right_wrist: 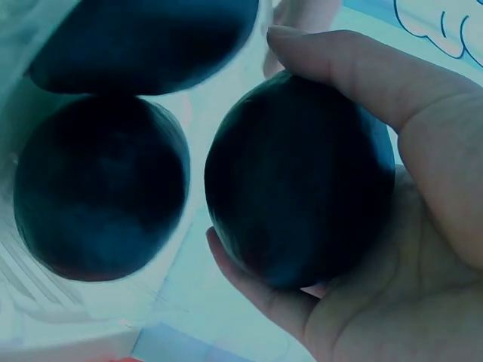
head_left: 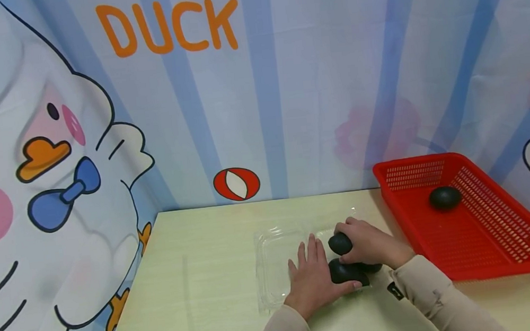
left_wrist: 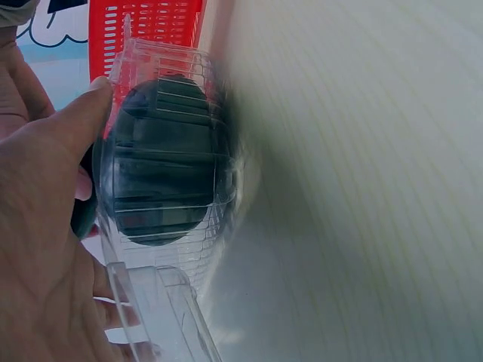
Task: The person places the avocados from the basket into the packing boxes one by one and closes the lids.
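Black egg [head_left: 340, 243] sits curled in the right hand [head_left: 373, 244], thumb and fingers wrapped round it, right over the clear plastic tray [head_left: 273, 255] at mid-table. Left hand [head_left: 311, 278] lies flat with fingers straight on the tray, thumb touching a second black egg [head_left: 347, 273] already seated in it; right wrist view shows two eggs in the tray pockets beside the held one. Red basket [head_left: 491, 229] stands just right of the tray on the pale table [head_left: 201, 299], one more black egg [head_left: 445, 197] inside.
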A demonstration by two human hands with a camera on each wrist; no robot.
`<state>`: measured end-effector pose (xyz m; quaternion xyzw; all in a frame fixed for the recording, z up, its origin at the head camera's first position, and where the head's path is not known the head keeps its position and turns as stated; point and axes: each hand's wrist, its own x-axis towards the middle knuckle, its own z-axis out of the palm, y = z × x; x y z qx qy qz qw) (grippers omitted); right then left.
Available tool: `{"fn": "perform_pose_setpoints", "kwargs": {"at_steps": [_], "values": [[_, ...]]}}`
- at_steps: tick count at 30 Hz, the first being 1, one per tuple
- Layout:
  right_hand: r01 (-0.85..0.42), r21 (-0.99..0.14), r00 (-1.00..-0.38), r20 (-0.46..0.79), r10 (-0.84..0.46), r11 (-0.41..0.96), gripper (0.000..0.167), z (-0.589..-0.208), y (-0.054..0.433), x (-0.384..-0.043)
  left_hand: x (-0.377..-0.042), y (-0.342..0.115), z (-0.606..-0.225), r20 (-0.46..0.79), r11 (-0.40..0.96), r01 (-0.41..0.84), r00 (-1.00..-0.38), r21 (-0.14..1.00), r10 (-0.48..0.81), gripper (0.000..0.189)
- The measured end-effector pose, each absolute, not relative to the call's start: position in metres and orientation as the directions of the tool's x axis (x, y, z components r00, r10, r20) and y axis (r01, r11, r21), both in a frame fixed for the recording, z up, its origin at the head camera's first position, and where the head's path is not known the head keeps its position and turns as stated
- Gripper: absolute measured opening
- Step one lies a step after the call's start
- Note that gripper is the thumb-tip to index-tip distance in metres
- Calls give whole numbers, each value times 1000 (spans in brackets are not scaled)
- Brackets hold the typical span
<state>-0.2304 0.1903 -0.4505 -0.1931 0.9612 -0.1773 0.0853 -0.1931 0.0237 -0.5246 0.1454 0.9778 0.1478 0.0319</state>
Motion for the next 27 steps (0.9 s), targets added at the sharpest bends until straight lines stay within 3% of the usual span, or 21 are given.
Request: {"fn": "perform_pose_setpoints", "kwargs": {"at_steps": [27], "values": [[-433, -294, -865, -131, -484, 852, 41, -462, 180, -242, -194, 24, -526, -49, 914, 267, -954, 305, 295, 130]]}}
